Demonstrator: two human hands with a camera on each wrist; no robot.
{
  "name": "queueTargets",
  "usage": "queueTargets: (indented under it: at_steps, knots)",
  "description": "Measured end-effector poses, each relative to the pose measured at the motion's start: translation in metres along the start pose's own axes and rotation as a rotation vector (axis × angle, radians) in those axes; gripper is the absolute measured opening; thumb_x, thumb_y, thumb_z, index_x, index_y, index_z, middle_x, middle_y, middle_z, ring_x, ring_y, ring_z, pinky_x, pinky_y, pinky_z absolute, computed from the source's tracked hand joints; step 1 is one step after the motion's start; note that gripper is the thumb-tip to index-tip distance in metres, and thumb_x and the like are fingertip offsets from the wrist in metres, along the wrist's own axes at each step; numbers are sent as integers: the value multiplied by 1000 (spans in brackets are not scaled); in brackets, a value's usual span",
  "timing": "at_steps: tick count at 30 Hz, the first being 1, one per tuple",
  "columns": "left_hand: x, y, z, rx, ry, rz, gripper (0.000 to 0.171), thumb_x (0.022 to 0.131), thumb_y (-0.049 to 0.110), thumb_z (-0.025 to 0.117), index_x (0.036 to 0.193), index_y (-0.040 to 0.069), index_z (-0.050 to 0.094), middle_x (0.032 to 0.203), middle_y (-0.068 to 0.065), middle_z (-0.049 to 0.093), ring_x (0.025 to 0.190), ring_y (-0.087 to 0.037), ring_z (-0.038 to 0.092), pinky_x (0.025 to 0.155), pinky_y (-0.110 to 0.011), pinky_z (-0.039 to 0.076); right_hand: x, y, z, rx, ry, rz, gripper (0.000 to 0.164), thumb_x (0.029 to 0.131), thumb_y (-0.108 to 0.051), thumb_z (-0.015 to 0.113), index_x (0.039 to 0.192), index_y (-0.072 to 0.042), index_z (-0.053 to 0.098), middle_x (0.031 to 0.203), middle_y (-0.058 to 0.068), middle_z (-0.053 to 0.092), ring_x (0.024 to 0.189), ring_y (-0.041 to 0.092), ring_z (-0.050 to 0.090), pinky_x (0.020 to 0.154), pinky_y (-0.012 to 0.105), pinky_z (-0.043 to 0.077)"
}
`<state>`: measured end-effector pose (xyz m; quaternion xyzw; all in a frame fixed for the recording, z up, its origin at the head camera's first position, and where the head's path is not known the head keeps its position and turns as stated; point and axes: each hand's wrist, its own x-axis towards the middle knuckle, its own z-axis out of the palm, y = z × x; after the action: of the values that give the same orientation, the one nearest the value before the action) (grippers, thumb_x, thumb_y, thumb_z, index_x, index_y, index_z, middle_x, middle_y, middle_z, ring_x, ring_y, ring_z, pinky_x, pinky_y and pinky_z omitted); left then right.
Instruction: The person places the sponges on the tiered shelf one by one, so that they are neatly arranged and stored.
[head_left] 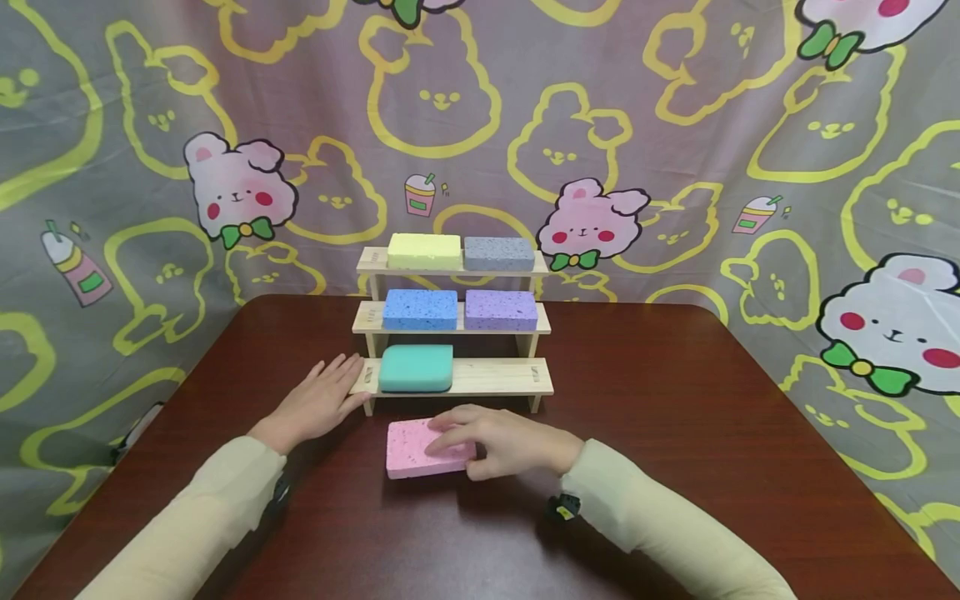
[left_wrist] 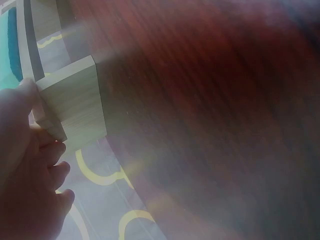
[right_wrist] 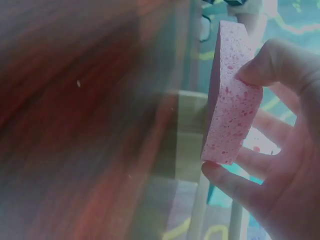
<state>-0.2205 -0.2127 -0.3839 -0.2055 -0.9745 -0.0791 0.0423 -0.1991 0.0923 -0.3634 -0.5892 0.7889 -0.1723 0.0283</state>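
My right hand (head_left: 517, 442) holds a pink sponge (head_left: 408, 450) in front of a three-step wooden display shelf (head_left: 495, 377). In the right wrist view, the thumb is on one long side of the pitted sponge (right_wrist: 232, 100), with fingers at its far side and end. Its darker underside shows there, apart from the tabletop. My left hand (head_left: 318, 400) grips the left end of the lowest step. The left wrist view has the thumb on one edge of that plank (left_wrist: 47, 112) and fingers at the other. A teal sponge (head_left: 416, 369) lies on this step's left half.
Blue (head_left: 420, 310) and purple (head_left: 501, 310) sponges sit side by side on the middle step. Yellow (head_left: 424, 252) and grey (head_left: 498, 253) ones are on the top step. The shelf stands on a dark brown table (head_left: 675, 417). Behind hangs a grey cartoon-print curtain (head_left: 495, 183).
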Motion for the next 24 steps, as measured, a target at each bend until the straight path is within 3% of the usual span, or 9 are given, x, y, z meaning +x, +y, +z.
queueTargets:
  at_steps: [6,13,24]
  knots:
    - [1,-1,1,5,-2,-1,65,95,35,47,139,-9,30,142,-26,30,131,-42,22,104,-55,17,-10,3,-13,58,37,19,46,76,-3,64,120,-17,62,135,5,46,125,12,37,97,26,35]
    - [1,0,1,-4,-6,-8,64,95,34,48,139,-9,29,143,-26,29,132,-42,21,104,-55,16,-23,11,-31,137,89,96,46,77,-3,63,120,-19,62,137,-1,43,123,10,36,89,28,40]
    - [0,0,-1,-6,2,14,63,96,34,47,138,-10,30,142,-26,30,131,-42,23,104,-55,16,-43,29,-53,122,161,182,49,78,-3,62,123,-23,60,140,-5,38,124,11,33,84,31,44]
